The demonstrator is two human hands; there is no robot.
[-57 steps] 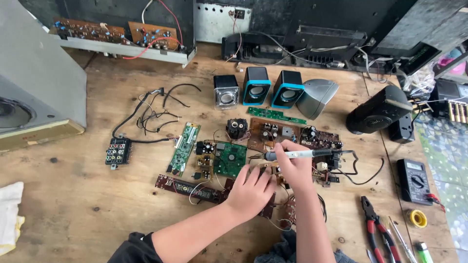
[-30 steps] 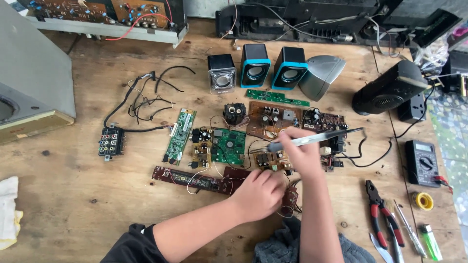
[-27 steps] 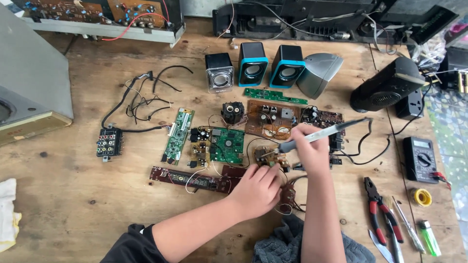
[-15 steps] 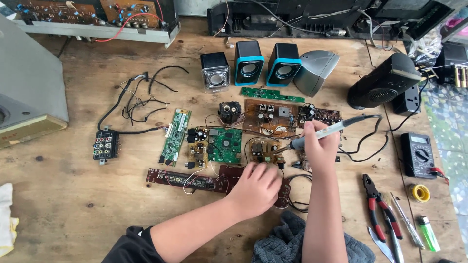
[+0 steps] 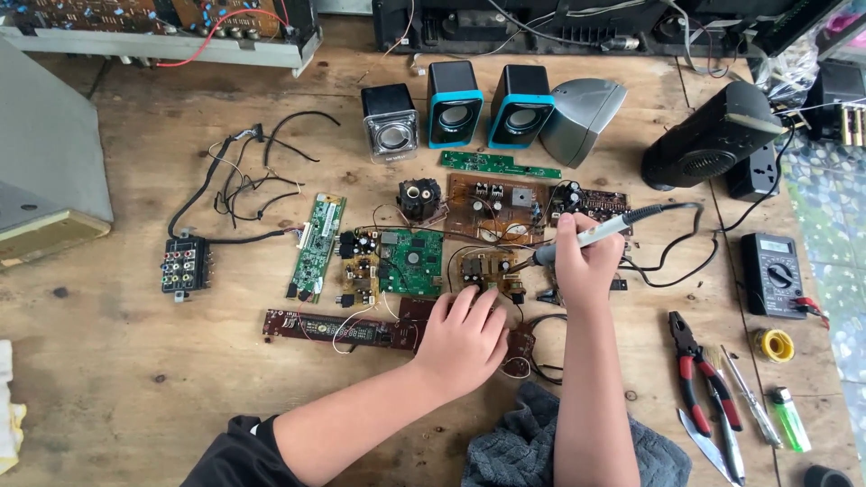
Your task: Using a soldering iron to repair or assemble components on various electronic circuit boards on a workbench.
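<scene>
Shifted rightward, right hand (image 5: 586,261) clenches slim grey soldering iron (image 5: 591,234); left hand (image 5: 465,338) flat on brown circuit board (image 5: 487,269).

Only screen: small pale grey rectangular display (image 5: 775,245) at the top of the black multimeter (image 5: 773,273), near the right edge of the wooden tabletop (image 5: 117,361). Small light strip label on the silver speaker (image 5: 391,122) front, low edge, near the far edge. No packages or signs.

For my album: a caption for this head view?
Right hand holds soldering iron over circuit board; left hand steadies it.
</scene>
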